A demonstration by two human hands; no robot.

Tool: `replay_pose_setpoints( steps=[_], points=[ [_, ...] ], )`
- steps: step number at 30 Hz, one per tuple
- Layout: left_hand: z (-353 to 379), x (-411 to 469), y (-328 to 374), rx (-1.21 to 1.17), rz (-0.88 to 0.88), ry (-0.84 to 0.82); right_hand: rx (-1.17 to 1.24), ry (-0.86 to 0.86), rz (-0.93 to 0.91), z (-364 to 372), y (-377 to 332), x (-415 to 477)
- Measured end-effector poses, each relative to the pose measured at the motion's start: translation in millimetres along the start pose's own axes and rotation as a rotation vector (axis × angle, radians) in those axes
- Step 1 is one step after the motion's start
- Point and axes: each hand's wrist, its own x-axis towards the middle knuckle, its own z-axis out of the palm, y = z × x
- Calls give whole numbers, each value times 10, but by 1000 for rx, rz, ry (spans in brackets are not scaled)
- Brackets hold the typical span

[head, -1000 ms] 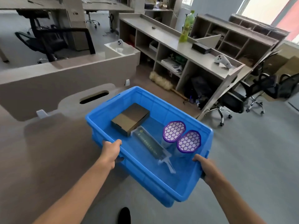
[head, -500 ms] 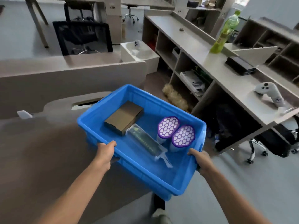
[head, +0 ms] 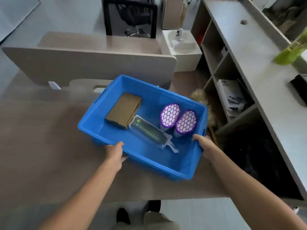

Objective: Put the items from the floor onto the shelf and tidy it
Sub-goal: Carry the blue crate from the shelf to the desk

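Observation:
I hold a blue plastic bin (head: 166,165) over a brown desk top. My left hand (head: 114,152) grips its near-left rim, and my right hand (head: 203,145) grips its near-right corner. Inside lie a brown cardboard box (head: 123,110), a dark green device in a clear wrapper (head: 150,132), and two white canisters with purple honeycomb lids (head: 178,119). The beige shelf unit (head: 259,80) runs along the right side, its cubbies facing the bin.
A desk partition (head: 83,63) stands behind the bin. A feather duster (head: 201,98) leans by the shelf. One cubby holds papers (head: 230,95); a green bottle (head: 290,50) stands on the shelf top. A white box (head: 182,47) and a black chair (head: 131,19) lie farther back.
The view has tilted down and swung left, closer to the desk. The bin now sits lower over the desk top, both hands still holding its rim.

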Motion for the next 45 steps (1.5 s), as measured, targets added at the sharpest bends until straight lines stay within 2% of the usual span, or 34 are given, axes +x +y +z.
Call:
replay_pose_setpoints(
  steps=[5, 8, 11, 13, 15, 19, 34, 45],
  points=[
    [93, -53, -41, 31, -73, -16, 41, 27, -44, -48, -201, 91],
    [-10, -32, 146, 44, -77, 115, 20, 81, -80, -54, -188, 31],
    [-200, 29, 480, 135, 142, 354, -22, 136, -154, -38, -12, -170],
    [-316, 92, 731, 230, 315, 431, -111, 173, -201, -11, 185, -332],
    [-396, 198, 879, 316, 394, 397, -199, 179, -230, 26, 378, -426],
    [-446, 263, 828, 460, 397, 294, -260, 188, -248, 80, 489, -425],
    [-99, 112, 455, 387, 407, 407, -326, 192, -275, -171, -204, 297],
    [50, 204, 504, 401, 414, 418, -345, 170, -270, -205, -306, 493]
  ],
)
